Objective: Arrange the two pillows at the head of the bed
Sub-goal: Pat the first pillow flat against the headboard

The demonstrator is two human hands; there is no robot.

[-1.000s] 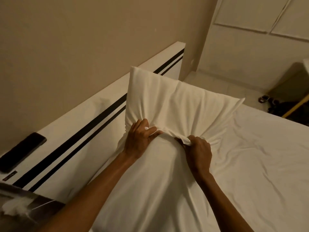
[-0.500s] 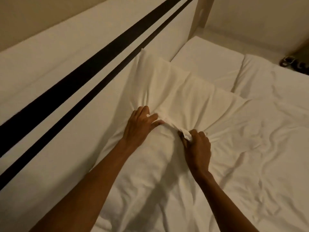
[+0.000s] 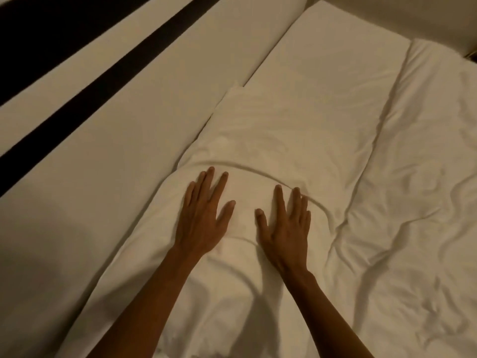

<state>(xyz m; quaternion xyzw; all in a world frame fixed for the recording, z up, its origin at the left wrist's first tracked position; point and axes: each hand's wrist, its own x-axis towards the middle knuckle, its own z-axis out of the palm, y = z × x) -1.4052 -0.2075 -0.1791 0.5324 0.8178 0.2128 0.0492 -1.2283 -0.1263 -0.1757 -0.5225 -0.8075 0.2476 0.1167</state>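
Note:
A white pillow (image 3: 286, 130) lies flat on the bed, its long side against the headboard (image 3: 134, 130). Its near edge forms a curved fold just beyond my fingertips. A second white pillow (image 3: 227, 301) lies nearer to me along the headboard, and my forearms cross over it. My left hand (image 3: 204, 215) and my right hand (image 3: 286, 223) rest palm down, side by side, fingers spread, where the two pillows meet. Neither hand holds any fabric. Whether the pillows overlap under the fold I cannot tell.
The headboard is white with two black stripes (image 3: 85, 99) and runs along the left. Bare sheet (image 3: 333, 58) shows beyond the far pillow. A wrinkled white duvet (image 3: 418, 228) covers the bed to the right.
Both hands have let go of the bunched pillow edge and now lie flat and open. The far pillow has dropped from tilted up to lying flat. The view has moved lower and closer.

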